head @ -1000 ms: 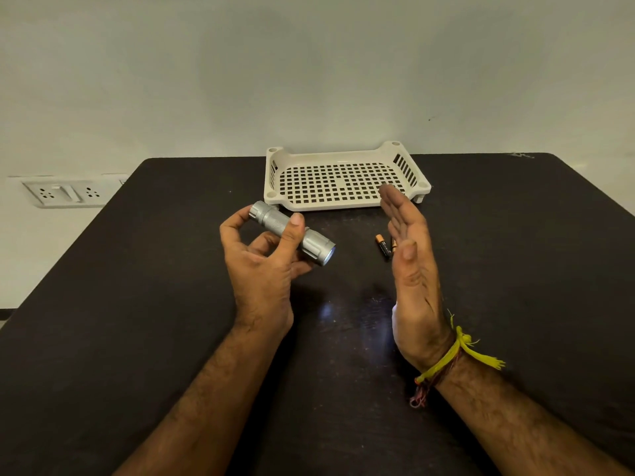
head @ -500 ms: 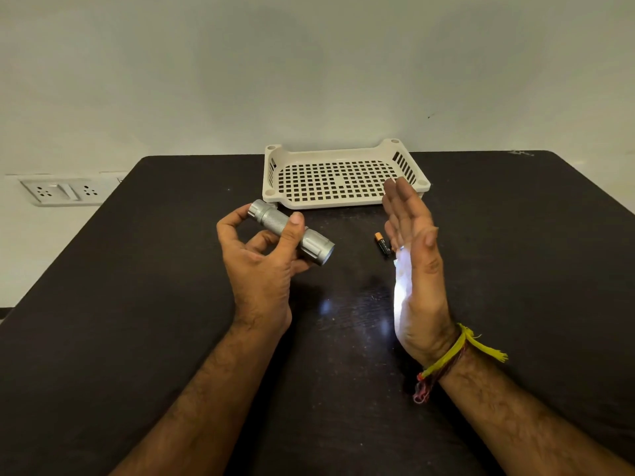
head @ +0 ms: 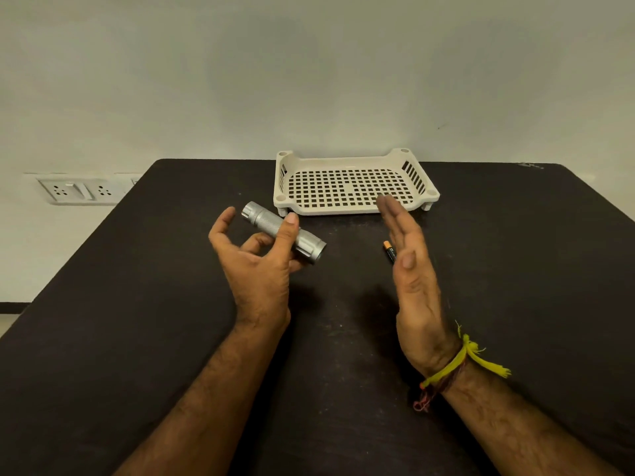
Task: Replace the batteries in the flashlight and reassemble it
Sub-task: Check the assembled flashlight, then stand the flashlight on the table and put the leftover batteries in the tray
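My left hand [head: 256, 269] holds a silver flashlight [head: 275, 228] above the dark table, lens end pointing right and toward me, tail cap up-left. The thumb lies over the barrel; the index finger is lifted off the tail cap. My right hand [head: 414, 283] stands flat and upright to the right of the lens, palm facing it, fingers straight and together, holding nothing. A black and orange battery [head: 389, 250] lies on the table just behind that palm, partly hidden by it.
A cream perforated plastic tray [head: 354, 209] with nothing in it sits at the table's [head: 137, 304] far edge by the wall. A wall socket plate [head: 77, 190] is at the left. A yellow thread is tied on my right wrist.
The bright light patch on my right palm has gone out. My left index finger has lifted away from the tail cap. The right hand has barely shifted.
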